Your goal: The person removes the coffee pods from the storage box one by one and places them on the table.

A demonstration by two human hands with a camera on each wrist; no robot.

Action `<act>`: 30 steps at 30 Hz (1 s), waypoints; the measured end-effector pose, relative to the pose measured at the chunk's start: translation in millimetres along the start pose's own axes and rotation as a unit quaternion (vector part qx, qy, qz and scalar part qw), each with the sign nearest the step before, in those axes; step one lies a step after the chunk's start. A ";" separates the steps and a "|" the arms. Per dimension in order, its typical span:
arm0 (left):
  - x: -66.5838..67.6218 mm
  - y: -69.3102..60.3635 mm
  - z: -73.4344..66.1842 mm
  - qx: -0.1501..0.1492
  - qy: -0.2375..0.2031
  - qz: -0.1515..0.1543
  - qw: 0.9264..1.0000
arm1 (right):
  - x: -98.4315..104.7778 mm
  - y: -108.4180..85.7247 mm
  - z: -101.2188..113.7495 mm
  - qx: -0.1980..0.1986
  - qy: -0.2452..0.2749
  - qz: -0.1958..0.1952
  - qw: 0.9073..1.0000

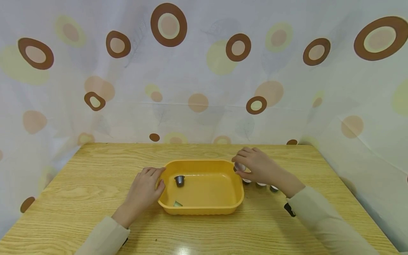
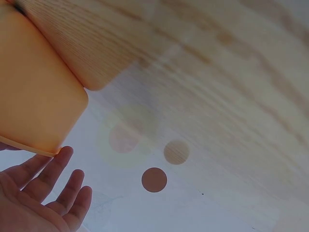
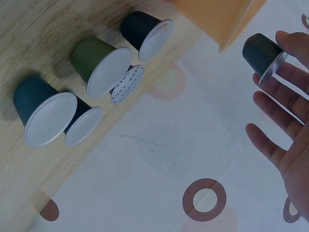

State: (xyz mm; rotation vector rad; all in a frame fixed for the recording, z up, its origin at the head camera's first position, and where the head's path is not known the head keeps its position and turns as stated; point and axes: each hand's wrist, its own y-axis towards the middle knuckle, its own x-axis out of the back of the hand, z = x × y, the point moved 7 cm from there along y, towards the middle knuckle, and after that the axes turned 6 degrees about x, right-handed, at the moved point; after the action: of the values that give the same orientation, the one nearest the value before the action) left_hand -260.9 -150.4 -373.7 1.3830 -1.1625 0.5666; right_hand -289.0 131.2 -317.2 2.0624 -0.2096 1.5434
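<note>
Between the thumb and fingers of my right hand [image 1: 259, 165] a dark green coffee capsule [image 3: 260, 52] is pinched, its silver lid facing the fingers. This hand is at the right rim of a yellow plastic tray [image 1: 204, 210]. At the opposite side, my left hand [image 1: 143, 186] rests on the left rim with fingers fairly straight, fingertips touching the edge. Inside the tray lie a dark grey capsule [image 1: 180, 181] and a pale green capsule [image 1: 177, 204], partly hidden by the front wall.
Several more capsules stand or lie right of the tray, including an olive green capsule [image 3: 91, 60], a black capsule [image 3: 137, 31] and a dark teal capsule [image 3: 34, 99]. The wooden table [image 1: 95, 170] meets a patterned curtain [image 1: 197, 81] behind and at the sides.
</note>
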 end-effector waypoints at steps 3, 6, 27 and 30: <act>0.0 0.1 0.1 -0.001 0.000 -0.001 1.000 | 2.8 -5.0 -2.9 -0.004 0.001 -0.006 1.000; 0.5 0.5 -0.4 -0.003 -0.001 -0.004 1.000 | 2.4 -10.8 -6.1 -0.009 -0.004 -0.003 1.000; -1.7 1.2 0.5 0.000 0.001 0.001 1.000 | -24.7 -46.8 -5.1 -0.033 0.003 0.039 0.999; -1.8 1.5 0.8 0.002 0.001 0.000 1.000 | -28.6 -49.5 -2.3 -0.022 0.003 0.031 0.999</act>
State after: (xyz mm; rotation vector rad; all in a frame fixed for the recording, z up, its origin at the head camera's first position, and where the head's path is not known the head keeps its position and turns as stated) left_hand -263.2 -150.3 -374.7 1.3850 -1.1610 0.5708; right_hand -278.8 168.2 -359.7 2.0352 -0.3054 1.5667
